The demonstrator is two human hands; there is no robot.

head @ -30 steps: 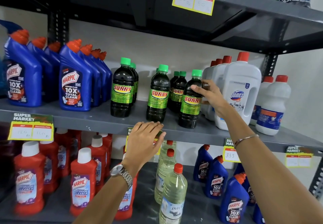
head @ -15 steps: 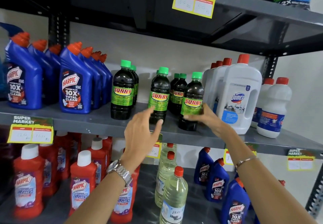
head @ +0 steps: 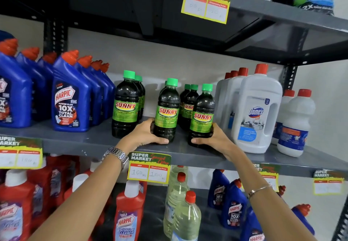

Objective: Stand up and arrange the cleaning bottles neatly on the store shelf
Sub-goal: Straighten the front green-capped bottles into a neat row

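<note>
On the grey middle shelf stand several dark Sunny bottles with green caps. My left hand grips the base of the middle front Sunny bottle. My right hand grips the base of the right front Sunny bottle. Both bottles stand upright near the shelf's front edge. A third front Sunny bottle stands free to the left, with more Sunny bottles behind each.
Blue Harpic bottles fill the shelf's left, white Domex jugs and smaller white bottles its right. The lower shelf holds red Harpic bottles, clear bottles and blue Harpic bottles. Price tags hang on shelf edges.
My left hand rose from the shelf edge and closed on the middle Sunny bottle. My right hand dropped from the right Sunny bottle's shoulder to its base and gripped it.
</note>
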